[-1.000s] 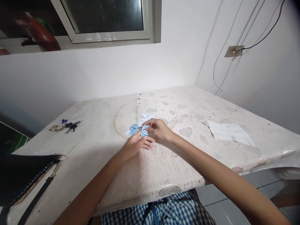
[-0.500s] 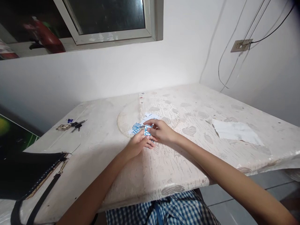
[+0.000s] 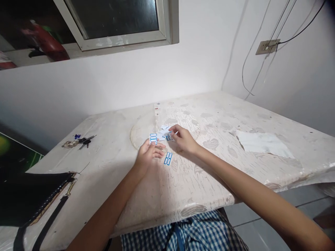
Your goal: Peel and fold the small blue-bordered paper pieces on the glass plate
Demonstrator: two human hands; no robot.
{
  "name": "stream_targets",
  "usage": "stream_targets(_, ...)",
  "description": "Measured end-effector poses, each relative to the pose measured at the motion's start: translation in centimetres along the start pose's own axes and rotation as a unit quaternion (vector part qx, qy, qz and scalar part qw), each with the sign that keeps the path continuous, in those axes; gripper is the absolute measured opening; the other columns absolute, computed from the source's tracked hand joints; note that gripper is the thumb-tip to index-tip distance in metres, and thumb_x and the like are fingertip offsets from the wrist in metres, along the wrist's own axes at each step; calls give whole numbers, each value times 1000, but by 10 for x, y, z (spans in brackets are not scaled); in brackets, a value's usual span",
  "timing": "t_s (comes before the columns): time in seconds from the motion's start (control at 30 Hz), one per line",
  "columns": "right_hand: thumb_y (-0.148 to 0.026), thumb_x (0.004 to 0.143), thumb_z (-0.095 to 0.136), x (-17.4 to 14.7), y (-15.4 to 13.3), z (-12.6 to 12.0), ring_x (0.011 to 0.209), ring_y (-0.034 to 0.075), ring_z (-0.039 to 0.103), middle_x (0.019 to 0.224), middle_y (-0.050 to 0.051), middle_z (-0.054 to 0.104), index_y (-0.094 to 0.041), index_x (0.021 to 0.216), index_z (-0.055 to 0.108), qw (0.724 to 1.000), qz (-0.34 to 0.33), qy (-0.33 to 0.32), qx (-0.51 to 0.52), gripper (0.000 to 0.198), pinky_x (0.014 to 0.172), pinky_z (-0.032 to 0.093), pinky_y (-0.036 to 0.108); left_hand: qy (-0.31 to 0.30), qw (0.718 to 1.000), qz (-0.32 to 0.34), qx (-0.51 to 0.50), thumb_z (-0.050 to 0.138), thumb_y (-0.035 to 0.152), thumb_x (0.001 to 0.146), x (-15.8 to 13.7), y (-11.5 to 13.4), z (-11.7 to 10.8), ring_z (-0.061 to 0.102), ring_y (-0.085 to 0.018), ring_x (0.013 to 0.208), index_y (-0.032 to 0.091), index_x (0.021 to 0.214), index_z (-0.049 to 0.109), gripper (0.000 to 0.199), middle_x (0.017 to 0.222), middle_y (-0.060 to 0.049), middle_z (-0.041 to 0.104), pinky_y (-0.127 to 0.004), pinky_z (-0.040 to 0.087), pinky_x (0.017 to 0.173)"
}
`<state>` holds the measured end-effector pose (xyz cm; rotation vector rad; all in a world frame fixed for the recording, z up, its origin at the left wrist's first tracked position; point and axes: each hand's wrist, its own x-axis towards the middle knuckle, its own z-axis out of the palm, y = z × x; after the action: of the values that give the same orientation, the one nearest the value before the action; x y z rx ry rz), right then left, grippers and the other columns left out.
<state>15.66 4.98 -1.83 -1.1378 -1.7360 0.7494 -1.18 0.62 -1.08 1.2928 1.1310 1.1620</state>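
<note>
On the table, my left hand pinches a blue-marked card.
My right hand curls at the paper pile, grip unclear; loose slip lies nearer me. Light edge pinch should avoid creases.

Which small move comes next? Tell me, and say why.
I'd probably lay the held card beside the loose card: the left hand grips the first, while the second, also blue-marked, lies close by on the table. The right hand is at the papers.
</note>
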Motion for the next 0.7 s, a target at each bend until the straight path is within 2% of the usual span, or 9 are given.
stream_targets(0.1,-13,78,42,4,10,-8,79,16,52,87,7,59,-15,89,59,984,-16,-17,-178,20,70,38,27,74,997,9,-35,47,33,83,4,1,-7,57,-11,53,14,93,48,21,77,-6,64,-27,48,56)
stream_targets(0.2,-18,79,46,2,11,-10,88,22,52,94,12,59,-13,87,61,945,-29,-60,-321,18,71,37,30,91,995,-5,-50,46,30,83,7,-2,-10,56,-10,52,14,89,48,17,75,-5,63,-27,47,55)
stream_targets(0.3,-22,82,43,-2,5,-9,88,24,52,95,14,59,-11,92,60,910,-39,-80,-404,22,67,36,30,88,995,-20,-46,44,29,84,8,-4,-8,54,-10,49,14,89,47,15,74,-5,63,-26,46,53)
stream_targets(0.43,-19,85,41,-4,-1,-10,84,23,53,94,14,60,-10,102,53,879,-79,-99,-459,23,61,34,28,84,995,-19,-44,43,29,84,6,-3,-6,54,-9,49,15,89,47,15,74,-5,63,-25,46,53)
stream_targets(0.53,-17,84,42,-2,1,-14,79,20,54,91,12,62,-12,107,51,877,-81,-107,-462,25,58,31,27,84,995,-16,-43,44,30,84,5,-3,-6,54,-9,49,15,87,46,16,75,-5,63,-25,46,53)
stream_targets(0.7,-19,84,42,3,9,-19,73,17,54,87,9,64,-17,95,58,905,-72,-107,-405,20,57,26,26,82,996,-25,-39,47,32,82,5,-1,-6,53,-9,49,15,87,46,18,75,-5,63,-24,45,52)
